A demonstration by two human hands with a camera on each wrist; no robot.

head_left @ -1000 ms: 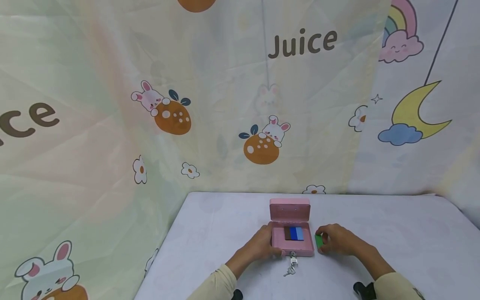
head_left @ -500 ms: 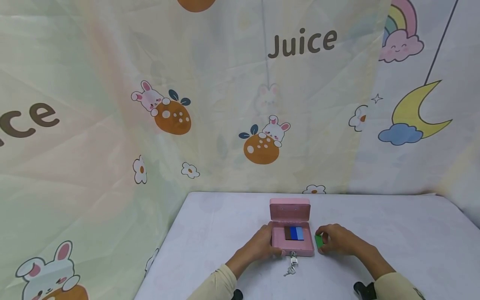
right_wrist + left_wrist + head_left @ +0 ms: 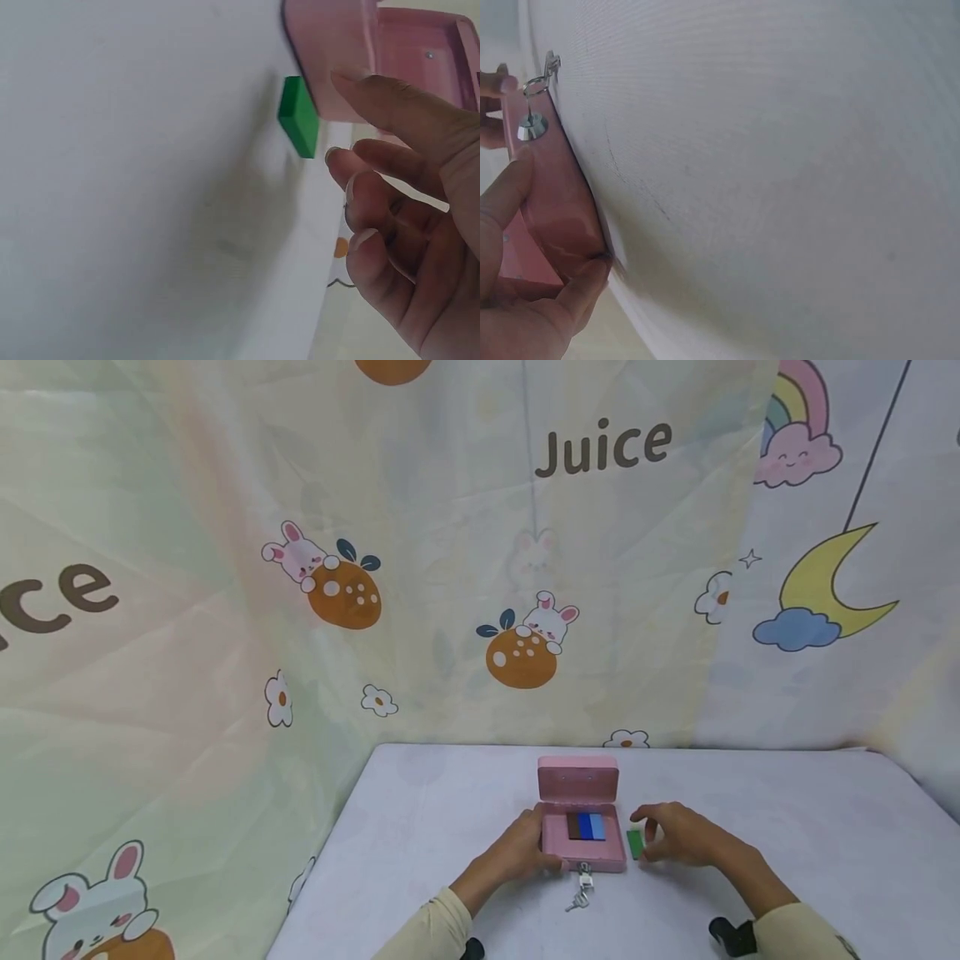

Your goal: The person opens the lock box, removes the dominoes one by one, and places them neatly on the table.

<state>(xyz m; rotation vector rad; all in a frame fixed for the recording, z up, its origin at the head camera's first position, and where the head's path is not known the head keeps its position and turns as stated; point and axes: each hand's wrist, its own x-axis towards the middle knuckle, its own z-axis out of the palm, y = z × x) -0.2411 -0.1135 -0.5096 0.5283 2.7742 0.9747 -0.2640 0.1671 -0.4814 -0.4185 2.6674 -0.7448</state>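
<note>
A pink metal cash box [image 3: 604, 866] stands on the table with its lid [image 3: 578, 778] raised. Inside lie a brown, a dark blue and a light blue block [image 3: 586, 827], side by side. My left hand [image 3: 513, 847] grips the box's left side, thumb at the front wall. Keys [image 3: 579, 900] hang from the lock [image 3: 532, 127] at the front. To the right of the box, a green block [image 3: 636, 845] rests on the table. Around it, but apart from it in the right wrist view, are the loosely curved fingers of my right hand [image 3: 682, 835], holding nothing.
The white table [image 3: 442, 802] reaches back to a printed fabric backdrop [image 3: 450, 568] with rabbits and oranges. Black wrist gear [image 3: 731, 937] shows by the right sleeve [image 3: 795, 931].
My right hand has let go of the green block and spread its fingers slightly away from it. The left hand keeps its hold on the box, and the block stays in place.
</note>
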